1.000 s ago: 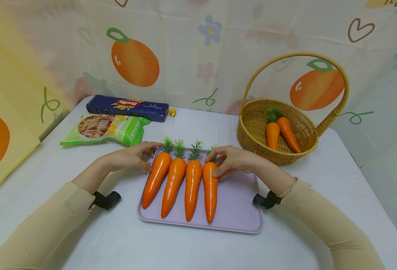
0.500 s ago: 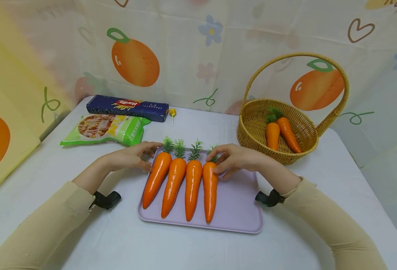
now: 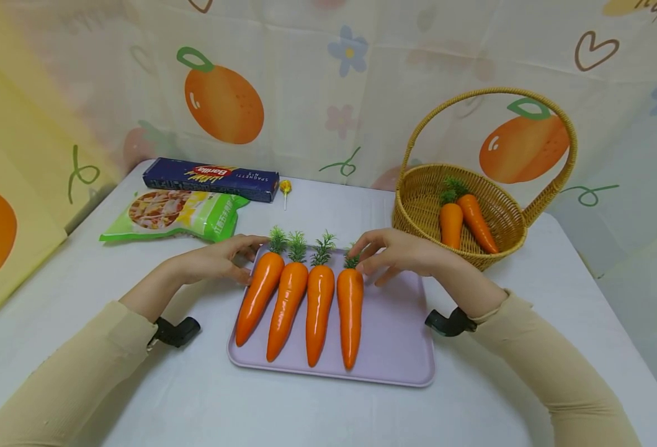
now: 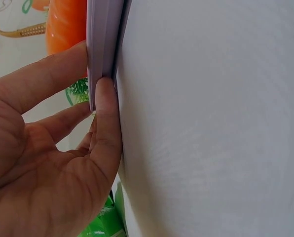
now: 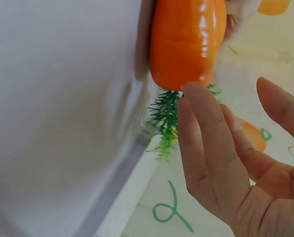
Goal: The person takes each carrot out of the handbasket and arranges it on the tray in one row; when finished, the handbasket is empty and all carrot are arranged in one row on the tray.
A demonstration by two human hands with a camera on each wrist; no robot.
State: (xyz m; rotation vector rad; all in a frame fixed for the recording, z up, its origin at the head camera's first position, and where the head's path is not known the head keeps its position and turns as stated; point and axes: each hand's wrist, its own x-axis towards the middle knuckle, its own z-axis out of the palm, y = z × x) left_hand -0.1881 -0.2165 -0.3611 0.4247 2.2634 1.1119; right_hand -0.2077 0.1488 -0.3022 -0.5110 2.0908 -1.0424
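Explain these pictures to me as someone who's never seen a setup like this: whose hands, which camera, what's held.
No machine here: these are a person's bare left hand and right hand. The wide picture comes from a camera on the head; the two sideways close-ups come from cameras on the wrists. On the table, four carrots lie in a row on a tray. Farther back are a spaghetti box, a bag and a lollipop, and on the right a basket with two more carrots. The left hand grips the tray's edge. The right hand grips nothing; its fingertips are at the rightmost carrot's leafy end.
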